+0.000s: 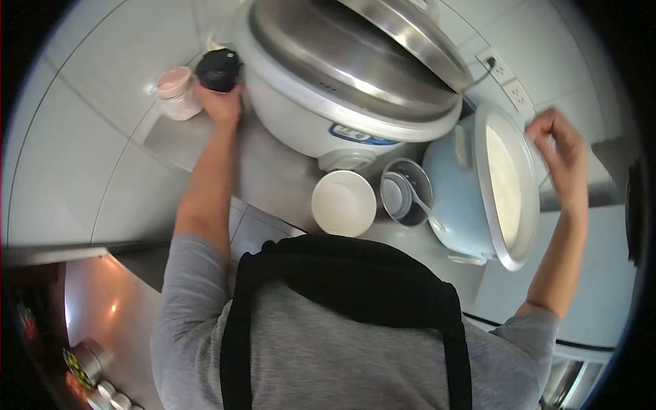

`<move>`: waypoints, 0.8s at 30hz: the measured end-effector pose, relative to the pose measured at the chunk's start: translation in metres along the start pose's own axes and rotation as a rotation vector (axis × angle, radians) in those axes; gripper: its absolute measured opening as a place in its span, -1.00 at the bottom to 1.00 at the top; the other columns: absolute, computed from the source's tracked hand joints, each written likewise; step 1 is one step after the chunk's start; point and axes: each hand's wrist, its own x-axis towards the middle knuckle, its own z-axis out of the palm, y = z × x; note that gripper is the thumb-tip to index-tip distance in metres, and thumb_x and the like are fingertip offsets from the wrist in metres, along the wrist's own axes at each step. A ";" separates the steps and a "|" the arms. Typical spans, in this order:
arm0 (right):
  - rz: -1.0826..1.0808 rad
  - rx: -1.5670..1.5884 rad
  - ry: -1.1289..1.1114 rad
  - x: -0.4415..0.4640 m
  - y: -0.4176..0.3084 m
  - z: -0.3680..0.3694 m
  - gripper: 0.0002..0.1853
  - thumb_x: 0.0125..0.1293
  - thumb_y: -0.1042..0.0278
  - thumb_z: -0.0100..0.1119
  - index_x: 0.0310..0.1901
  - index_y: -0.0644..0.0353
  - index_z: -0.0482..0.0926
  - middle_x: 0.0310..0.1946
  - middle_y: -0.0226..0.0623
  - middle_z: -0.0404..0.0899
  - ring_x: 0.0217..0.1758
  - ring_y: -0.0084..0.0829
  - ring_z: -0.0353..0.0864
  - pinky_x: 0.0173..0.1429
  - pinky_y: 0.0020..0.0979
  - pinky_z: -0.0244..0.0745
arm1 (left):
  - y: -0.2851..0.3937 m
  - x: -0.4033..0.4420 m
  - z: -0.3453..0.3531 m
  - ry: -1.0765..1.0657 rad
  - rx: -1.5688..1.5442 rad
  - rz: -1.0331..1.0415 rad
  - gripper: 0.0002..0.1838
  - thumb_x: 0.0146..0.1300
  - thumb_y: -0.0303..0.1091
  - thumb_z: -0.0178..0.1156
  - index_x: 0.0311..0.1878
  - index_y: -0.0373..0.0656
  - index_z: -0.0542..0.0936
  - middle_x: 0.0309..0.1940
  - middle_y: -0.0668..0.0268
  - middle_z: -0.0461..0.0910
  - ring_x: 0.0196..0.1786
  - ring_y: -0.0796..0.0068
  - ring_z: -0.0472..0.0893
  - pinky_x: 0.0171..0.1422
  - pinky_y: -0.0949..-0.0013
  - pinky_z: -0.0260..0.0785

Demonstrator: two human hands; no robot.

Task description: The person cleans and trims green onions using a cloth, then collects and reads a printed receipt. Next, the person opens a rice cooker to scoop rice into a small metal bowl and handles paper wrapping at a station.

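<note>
At the upper left, my left hand is wrapped round a black round-topped object whose exact kind I cannot make out. Close beside it stands a jar with a pink lid. My right hand is raised at the right, just beyond the rim of a light blue rice cooker. Its fingers are curled in a pinch, and what they hold, if anything, is hidden. White rice fills the open blue cooker.
A large white rice cooker with a metal lid stands at the back. In front are a white bowl and a metal pot holding a white ladle. Wall sockets with a plugged cord are behind.
</note>
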 end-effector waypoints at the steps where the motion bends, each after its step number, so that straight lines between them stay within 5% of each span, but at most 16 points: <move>1: 0.031 0.073 -0.011 -0.024 -0.011 0.011 -0.94 0.11 0.55 0.21 -0.43 0.32 0.52 -0.45 -0.39 0.52 -0.36 -0.56 0.41 -0.16 -0.55 0.32 | -0.008 0.008 0.009 0.042 0.066 0.019 -0.02 -0.36 -0.34 0.54 0.17 -0.38 0.19 0.02 -0.02 0.39 0.13 0.03 0.39 0.27 0.16 0.19; 4: 0.322 0.224 -0.177 -0.075 -0.030 0.058 -0.77 -0.01 0.76 -0.02 -0.31 0.32 0.52 -0.48 -0.29 0.51 -0.41 -0.48 0.49 -0.23 -0.46 0.43 | -0.034 0.033 0.028 0.080 0.127 0.013 0.01 -0.42 -0.32 0.56 0.15 -0.38 0.20 0.01 -0.05 0.41 0.12 -0.04 0.41 0.24 0.13 0.22; 5: 0.254 0.254 -0.260 -0.093 -0.021 0.076 -0.66 -0.07 0.81 -0.12 -0.24 0.32 0.50 -0.47 -0.23 0.49 -0.40 -0.40 0.52 -0.21 -0.47 0.45 | -0.030 0.038 0.028 0.036 0.096 -0.070 0.02 -0.42 -0.31 0.56 0.16 -0.38 0.18 0.02 -0.06 0.41 0.10 -0.03 0.42 0.22 0.12 0.24; 7: 0.228 0.261 -0.179 -0.124 -0.009 0.135 -0.72 0.01 0.72 -0.02 -0.19 0.30 0.49 -0.49 -0.20 0.51 -0.43 -0.35 0.55 -0.24 -0.41 0.47 | -0.036 0.043 0.034 0.073 0.109 -0.086 0.03 -0.39 -0.29 0.56 0.18 -0.37 0.16 0.05 -0.06 0.39 0.13 -0.02 0.41 0.24 0.12 0.24; 9: 0.699 0.403 -0.329 -0.157 0.009 0.186 -0.78 0.24 0.43 0.16 -0.12 0.31 0.47 -0.38 -0.18 0.60 -0.43 -0.32 0.59 -0.27 -0.38 0.50 | -0.028 0.039 0.036 0.034 0.110 -0.124 0.05 -0.36 -0.28 0.56 0.21 -0.36 0.14 0.08 -0.05 0.37 0.15 -0.02 0.40 0.27 0.13 0.22; 13: 1.595 1.862 -0.261 -0.163 0.007 0.243 -0.44 0.30 0.06 0.11 0.07 0.43 0.29 -0.14 0.08 0.51 -0.07 -0.17 0.56 0.01 -0.36 0.51 | -0.020 0.034 0.015 -0.097 0.147 -0.117 0.12 -0.29 -0.34 0.53 0.31 -0.41 0.02 0.25 -0.08 0.21 0.32 0.02 0.24 0.43 0.18 0.03; 15: 1.398 1.851 -0.116 -0.152 0.010 0.261 -0.33 0.32 0.00 0.04 0.11 0.56 0.20 0.00 0.22 0.39 0.09 -0.02 0.46 0.16 -0.25 0.46 | -0.021 0.017 0.021 -0.060 0.138 -0.250 0.10 -0.19 -0.41 0.44 0.34 -0.49 -0.08 0.29 -0.15 0.13 0.38 -0.03 0.12 0.46 0.17 -0.04; 17: 1.269 1.982 -0.091 -0.148 0.050 0.296 -0.34 0.35 0.05 0.00 0.13 0.61 0.16 0.02 0.27 0.35 0.11 0.05 0.43 0.18 -0.20 0.47 | -0.050 0.001 0.020 -0.192 -0.237 -0.256 -0.02 -0.15 -0.45 0.39 0.31 -0.44 0.01 0.29 -0.16 0.09 0.35 -0.02 0.15 0.45 0.15 -0.06; 18: 1.328 2.084 0.056 -0.143 0.057 0.310 -0.50 0.39 0.31 -0.13 0.13 0.65 0.11 0.03 0.35 0.30 0.18 0.14 0.34 0.19 -0.18 0.51 | -0.020 -0.010 -0.007 -0.129 -0.141 -0.231 -0.04 -0.16 -0.45 0.40 0.31 -0.40 0.05 0.27 -0.13 0.11 0.33 0.00 0.18 0.44 0.15 -0.04; 22: 1.534 2.274 0.155 -0.135 0.068 0.316 -0.59 0.24 0.61 -0.32 0.09 0.72 0.08 0.08 0.37 0.21 0.22 0.19 0.26 0.14 -0.33 0.57 | -0.007 0.010 -0.077 0.276 0.249 -0.012 -0.03 -0.25 -0.39 0.47 0.26 -0.32 0.15 0.11 -0.04 0.29 0.22 0.02 0.27 0.29 0.15 0.19; 24: 1.552 2.272 0.155 -0.139 0.070 0.308 -0.60 0.25 0.60 -0.31 0.07 0.74 0.09 0.08 0.36 0.21 0.22 0.19 0.27 0.13 -0.33 0.58 | -0.022 0.042 -0.106 0.066 0.234 0.099 0.08 -0.29 -0.35 0.51 0.31 -0.30 0.06 0.14 -0.04 0.22 0.25 0.00 0.24 0.32 0.14 0.17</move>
